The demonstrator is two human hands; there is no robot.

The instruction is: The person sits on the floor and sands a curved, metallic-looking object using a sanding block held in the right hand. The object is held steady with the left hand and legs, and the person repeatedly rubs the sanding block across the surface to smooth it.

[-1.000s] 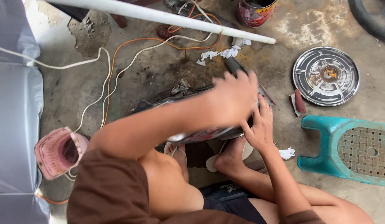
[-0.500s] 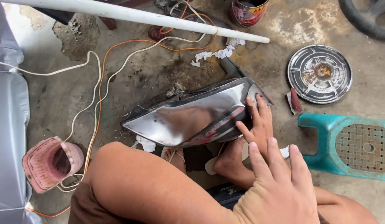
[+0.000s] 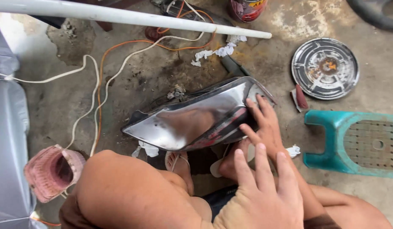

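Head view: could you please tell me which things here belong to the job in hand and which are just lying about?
In hand:
- shiny housing
- right hand, flat on its right end
- left hand, raised, holding nothing

Lying about:
- white pipe
- cables
- round cover
- teal stool
- pink basket
- can

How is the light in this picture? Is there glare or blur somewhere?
Head view: soft, even daylight, no hard shadows. The shiny headlight mirrors skin tones, with mild glare along its upper edge. The left hand, near the camera, looks slightly soft; the right hand and the white pipe are sharp.
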